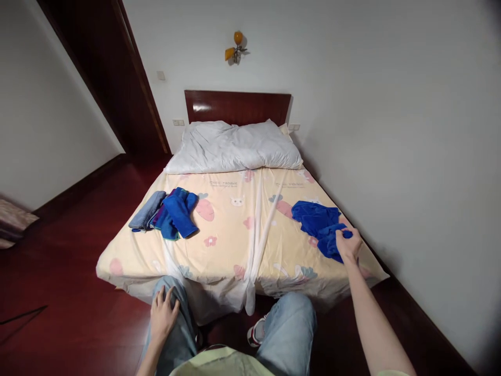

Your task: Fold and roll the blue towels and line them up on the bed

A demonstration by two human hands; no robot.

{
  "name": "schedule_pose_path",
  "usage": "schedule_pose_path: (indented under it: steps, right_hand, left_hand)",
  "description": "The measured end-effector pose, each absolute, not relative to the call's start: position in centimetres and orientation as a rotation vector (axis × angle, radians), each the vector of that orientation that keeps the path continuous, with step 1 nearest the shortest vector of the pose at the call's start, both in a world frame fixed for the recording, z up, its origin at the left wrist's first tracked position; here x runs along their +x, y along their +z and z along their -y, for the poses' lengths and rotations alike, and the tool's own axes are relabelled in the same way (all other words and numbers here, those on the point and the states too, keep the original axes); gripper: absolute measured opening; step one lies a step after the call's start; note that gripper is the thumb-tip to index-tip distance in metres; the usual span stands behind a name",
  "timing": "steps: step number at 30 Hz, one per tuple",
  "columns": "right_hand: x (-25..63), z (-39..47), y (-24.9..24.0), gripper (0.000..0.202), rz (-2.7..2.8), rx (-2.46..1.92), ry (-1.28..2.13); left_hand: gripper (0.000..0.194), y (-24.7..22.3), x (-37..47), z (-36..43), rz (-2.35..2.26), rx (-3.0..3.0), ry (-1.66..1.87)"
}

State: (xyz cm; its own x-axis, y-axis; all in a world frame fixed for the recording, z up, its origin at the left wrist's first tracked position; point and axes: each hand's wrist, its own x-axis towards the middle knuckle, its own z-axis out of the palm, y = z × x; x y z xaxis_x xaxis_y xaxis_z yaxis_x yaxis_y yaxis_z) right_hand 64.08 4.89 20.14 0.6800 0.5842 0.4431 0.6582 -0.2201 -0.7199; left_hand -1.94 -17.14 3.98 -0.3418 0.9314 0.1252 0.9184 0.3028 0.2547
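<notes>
At the left of the bed lay a small pile: a rolled grey-blue cloth (147,210) beside a few overlapping blue pieces, the topmost blue piece (181,215) set aslant. A knock to that leaning piece could have slid it loose. Below, the left hand (164,314) rested on the left knee (166,284), fingers spread, holding nothing, well apart from the other.

Across the middle, the printed sheet (225,227) ran in loose ridges (hardly a flat surface); a hard tug nearby could have dragged it too.

To the right, near the bed's edge, the crumpled blue cloth (315,218) lay on the sheet, one end bunched in the closed right hand (349,244). With only one hand gripping, a pull could have bunched it further; drawn outward, it might have slipped over the edge beside the wall (422,156).
</notes>
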Motion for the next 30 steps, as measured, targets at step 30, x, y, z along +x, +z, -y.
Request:
schedule_pose_path:
  steps: [30]
  right_hand:
    - [26.0,21.2,24.2,0.034,1.186,-0.877,1.512]
  left_hand:
    - [0.052,21.5,11.6,18.9,-0.831,0.754,1.306]
